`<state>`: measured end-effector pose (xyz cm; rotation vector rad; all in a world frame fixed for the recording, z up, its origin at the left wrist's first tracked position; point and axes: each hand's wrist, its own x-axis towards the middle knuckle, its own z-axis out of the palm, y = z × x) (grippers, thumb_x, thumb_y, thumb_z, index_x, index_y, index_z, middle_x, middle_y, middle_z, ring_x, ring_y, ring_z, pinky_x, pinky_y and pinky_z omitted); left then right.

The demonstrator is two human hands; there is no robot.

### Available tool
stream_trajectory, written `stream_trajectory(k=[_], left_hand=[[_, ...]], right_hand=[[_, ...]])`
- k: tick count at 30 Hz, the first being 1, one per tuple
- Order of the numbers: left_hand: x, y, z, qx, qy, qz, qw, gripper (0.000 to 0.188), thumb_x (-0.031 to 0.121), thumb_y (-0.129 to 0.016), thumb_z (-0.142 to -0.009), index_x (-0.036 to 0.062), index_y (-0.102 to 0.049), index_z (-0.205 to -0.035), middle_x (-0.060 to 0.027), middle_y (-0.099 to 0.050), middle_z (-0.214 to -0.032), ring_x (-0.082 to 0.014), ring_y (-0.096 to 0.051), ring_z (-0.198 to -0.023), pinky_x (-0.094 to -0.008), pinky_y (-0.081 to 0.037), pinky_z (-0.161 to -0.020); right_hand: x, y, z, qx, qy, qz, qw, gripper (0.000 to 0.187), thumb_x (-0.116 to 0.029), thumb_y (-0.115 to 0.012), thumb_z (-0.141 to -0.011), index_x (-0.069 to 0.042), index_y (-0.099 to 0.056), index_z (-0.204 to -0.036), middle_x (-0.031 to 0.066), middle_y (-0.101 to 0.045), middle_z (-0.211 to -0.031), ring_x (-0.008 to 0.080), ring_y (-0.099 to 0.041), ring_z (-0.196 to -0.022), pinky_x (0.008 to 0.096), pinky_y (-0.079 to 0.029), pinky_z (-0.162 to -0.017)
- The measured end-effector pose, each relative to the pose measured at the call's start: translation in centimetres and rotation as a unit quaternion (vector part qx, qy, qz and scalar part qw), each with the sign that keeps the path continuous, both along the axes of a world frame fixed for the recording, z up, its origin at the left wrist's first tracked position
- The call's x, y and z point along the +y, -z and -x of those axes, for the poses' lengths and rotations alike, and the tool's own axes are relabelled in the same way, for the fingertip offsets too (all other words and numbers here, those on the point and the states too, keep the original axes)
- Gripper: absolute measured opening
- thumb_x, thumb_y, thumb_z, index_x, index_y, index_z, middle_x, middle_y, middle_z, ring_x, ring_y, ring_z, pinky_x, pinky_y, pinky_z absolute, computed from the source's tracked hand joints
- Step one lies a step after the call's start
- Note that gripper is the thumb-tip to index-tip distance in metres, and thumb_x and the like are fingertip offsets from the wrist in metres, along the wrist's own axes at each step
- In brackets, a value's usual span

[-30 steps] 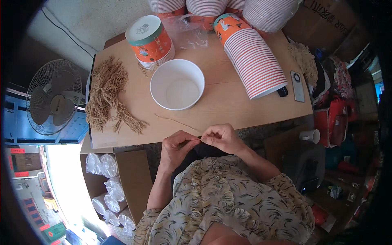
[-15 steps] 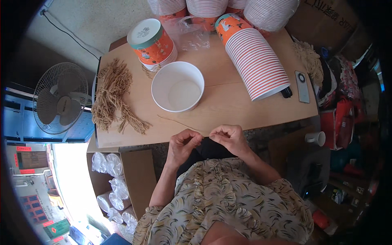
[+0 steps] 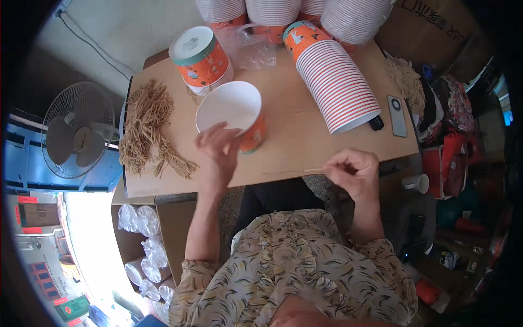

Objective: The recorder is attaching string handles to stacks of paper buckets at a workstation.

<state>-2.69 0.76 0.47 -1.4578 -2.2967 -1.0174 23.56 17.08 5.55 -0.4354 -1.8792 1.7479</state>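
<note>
My left hand (image 3: 216, 148) is at the near rim of a white-lined paper bucket (image 3: 255, 135) with an orange outside, its fingers curled against the rim. The bucket leans, so its orange side and green base edge show on the right. Where exactly the fingertips press is partly hidden. Over the table's front edge, my right hand (image 3: 355, 171) pinches a thin tan strand of twine (image 3: 313, 170) that trails to the left. A bundle of tan twine (image 3: 147, 128) lies on the table's left side.
An upside-down orange bucket stack (image 3: 201, 62) stands behind. A long nested stack of buckets (image 3: 340, 87) lies at right, beside a phone (image 3: 397, 116). More wrapped buckets (image 3: 272, 11) line the back. A fan (image 3: 81, 131) stands left; a carton (image 3: 177, 229) sits below the table.
My hands have moved apart. The left went up to the bucket, which has tilted and shows its orange side. The right moved right with the twine strand.
</note>
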Motion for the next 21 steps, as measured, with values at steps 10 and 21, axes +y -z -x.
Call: stream_trajectory(k=[10, 21], left_hand=[[-6.5, -0.4, 4.0, -0.425, 0.085, -0.06, 0.899, 0.025, 0.01, -0.063, -0.098, 0.0007, -0.068, -0.121, -0.0037, -0.07, -0.103, -0.0114, -0.063, -0.093, -0.0293, -0.048, -0.093], [-6.4, -1.0, 3.4, -0.55, 0.151, -0.072, 0.818, 0.035, 0.006, -0.059, -0.099, -0.003, -0.06, -0.133, -0.0041, -0.07, -0.111, -0.0101, -0.063, -0.101, -0.0285, -0.048, -0.095]], right_hand=[[-2.6, 0.0, 6.0, -0.013, -0.047, -0.023, 0.999, 0.007, -0.005, -0.064, -0.097, 0.002, -0.064, -0.098, -0.005, -0.06, -0.079, -0.0008, -0.05, -0.069, 0.0153, -0.041, -0.061], [-4.3, 3.9, 14.8, 0.066, 0.076, -0.295, 0.95, 0.009, -0.002, -0.059, -0.097, 0.002, -0.057, -0.105, 0.0219, -0.066, -0.122, 0.0302, -0.069, -0.099, 0.0368, -0.056, -0.085]])
